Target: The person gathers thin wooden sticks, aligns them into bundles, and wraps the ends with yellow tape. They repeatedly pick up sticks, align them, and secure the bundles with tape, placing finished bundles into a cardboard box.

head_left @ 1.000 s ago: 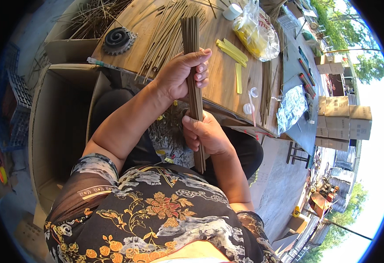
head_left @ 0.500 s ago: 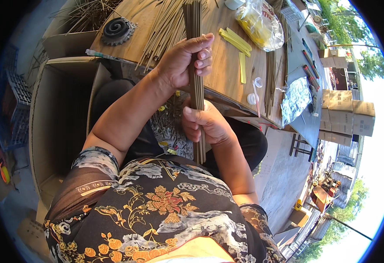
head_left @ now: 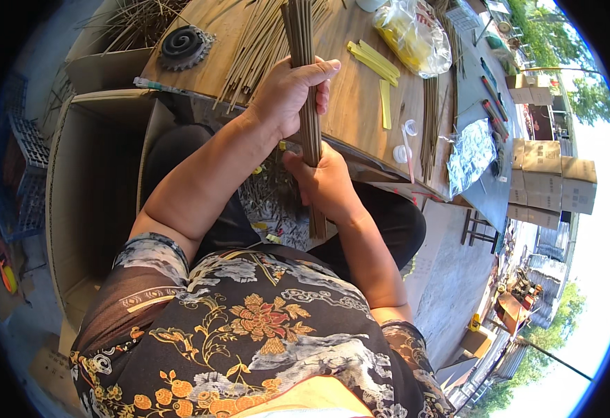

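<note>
A bundle of thin brown incense sticks (head_left: 309, 132) stands nearly upright in front of me, tilted slightly left at its far end. My left hand (head_left: 292, 94) is closed round its upper part, the thumb across the front. Lower down, my right hand (head_left: 326, 184) wraps the same bundle, its fingers partly hidden behind the sticks. The lower ends show just below my right hand, above my lap. Beyond my left hand, loose sticks (head_left: 260, 49) lie spread on the wooden table (head_left: 347, 104). Yellow strips (head_left: 374, 64) lie to the right of the bundle.
An open cardboard box (head_left: 99, 202) stands at my left. On the table are a dark spiral coil (head_left: 183, 47), a clear bag with yellow contents (head_left: 413, 42) and a silvery plastic bag (head_left: 471, 157). Stacked cartons (head_left: 545, 174) stand at far right.
The bundle has shifted a little away from me and to the left. My right hand has moved up closer to the left one and turned, its back now showing more.
</note>
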The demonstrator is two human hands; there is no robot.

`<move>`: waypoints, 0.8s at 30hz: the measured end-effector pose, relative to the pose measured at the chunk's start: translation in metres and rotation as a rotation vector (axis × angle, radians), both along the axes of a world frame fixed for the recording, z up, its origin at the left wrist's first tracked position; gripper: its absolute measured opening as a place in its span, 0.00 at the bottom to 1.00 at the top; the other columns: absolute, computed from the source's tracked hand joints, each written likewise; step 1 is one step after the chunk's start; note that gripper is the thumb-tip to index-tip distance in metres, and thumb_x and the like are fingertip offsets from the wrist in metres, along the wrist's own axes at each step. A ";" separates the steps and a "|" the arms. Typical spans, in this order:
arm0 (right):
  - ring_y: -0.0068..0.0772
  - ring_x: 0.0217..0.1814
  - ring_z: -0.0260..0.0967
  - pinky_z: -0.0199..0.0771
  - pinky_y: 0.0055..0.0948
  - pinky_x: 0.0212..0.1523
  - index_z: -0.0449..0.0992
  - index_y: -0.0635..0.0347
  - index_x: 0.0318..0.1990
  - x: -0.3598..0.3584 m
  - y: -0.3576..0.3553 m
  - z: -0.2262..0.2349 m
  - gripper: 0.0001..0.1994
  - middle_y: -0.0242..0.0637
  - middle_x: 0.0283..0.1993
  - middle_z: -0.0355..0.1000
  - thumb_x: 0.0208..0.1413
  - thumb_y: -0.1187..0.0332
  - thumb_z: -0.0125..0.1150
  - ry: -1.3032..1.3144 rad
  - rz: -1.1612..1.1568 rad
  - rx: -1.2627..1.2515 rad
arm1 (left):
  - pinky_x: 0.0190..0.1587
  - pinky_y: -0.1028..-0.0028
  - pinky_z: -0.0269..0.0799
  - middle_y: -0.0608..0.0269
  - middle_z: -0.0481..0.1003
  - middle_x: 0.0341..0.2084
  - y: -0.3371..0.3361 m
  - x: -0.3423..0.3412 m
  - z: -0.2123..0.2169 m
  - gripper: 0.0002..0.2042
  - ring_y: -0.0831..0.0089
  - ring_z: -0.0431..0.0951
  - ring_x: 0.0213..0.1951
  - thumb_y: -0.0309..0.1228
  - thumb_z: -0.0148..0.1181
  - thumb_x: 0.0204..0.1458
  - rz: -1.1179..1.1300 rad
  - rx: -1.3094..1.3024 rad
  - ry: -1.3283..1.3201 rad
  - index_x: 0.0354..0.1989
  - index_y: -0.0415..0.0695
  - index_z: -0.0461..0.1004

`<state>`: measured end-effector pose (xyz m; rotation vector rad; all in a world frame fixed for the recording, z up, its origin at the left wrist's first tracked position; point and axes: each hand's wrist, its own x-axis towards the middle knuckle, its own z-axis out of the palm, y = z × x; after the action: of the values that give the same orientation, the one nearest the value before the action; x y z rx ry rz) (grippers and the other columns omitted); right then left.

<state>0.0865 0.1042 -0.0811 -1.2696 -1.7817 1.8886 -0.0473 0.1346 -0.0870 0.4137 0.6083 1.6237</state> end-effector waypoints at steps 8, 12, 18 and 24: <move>0.20 0.11 0.56 0.57 0.18 0.11 0.61 0.60 0.26 0.009 0.003 0.005 0.12 0.28 0.13 0.58 0.50 0.65 0.58 0.364 0.101 -0.538 | 0.16 0.84 0.56 0.74 0.61 0.12 0.000 -0.009 0.002 0.05 0.86 0.59 0.13 0.31 0.54 0.50 -0.207 0.097 -0.272 0.26 0.47 0.65; 0.18 0.12 0.58 0.58 0.19 0.11 0.62 0.59 0.24 0.002 -0.001 -0.002 0.10 0.28 0.14 0.59 0.51 0.67 0.55 0.048 -0.019 -0.043 | 0.16 0.85 0.55 0.74 0.61 0.12 -0.001 -0.001 0.004 0.05 0.86 0.59 0.13 0.31 0.52 0.52 -0.028 -0.064 -0.009 0.27 0.47 0.65; 0.19 0.10 0.55 0.55 0.19 0.11 0.61 0.59 0.28 0.009 -0.003 0.004 0.10 0.27 0.13 0.58 0.52 0.66 0.55 0.277 0.058 -0.461 | 0.16 0.84 0.58 0.73 0.63 0.12 0.002 -0.012 -0.005 0.05 0.85 0.62 0.14 0.30 0.55 0.50 -0.273 0.192 -0.318 0.25 0.47 0.66; 0.17 0.12 0.57 0.58 0.19 0.11 0.61 0.60 0.30 0.001 -0.002 -0.003 0.11 0.27 0.14 0.59 0.51 0.65 0.56 -0.010 0.003 0.003 | 0.15 0.84 0.56 0.74 0.61 0.12 -0.002 -0.001 0.004 0.06 0.85 0.60 0.13 0.31 0.56 0.49 -0.013 -0.041 0.010 0.24 0.47 0.66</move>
<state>0.0872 0.1020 -0.0839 -1.2783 -1.7922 1.8839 -0.0481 0.1324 -0.0834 0.3946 0.6441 1.5951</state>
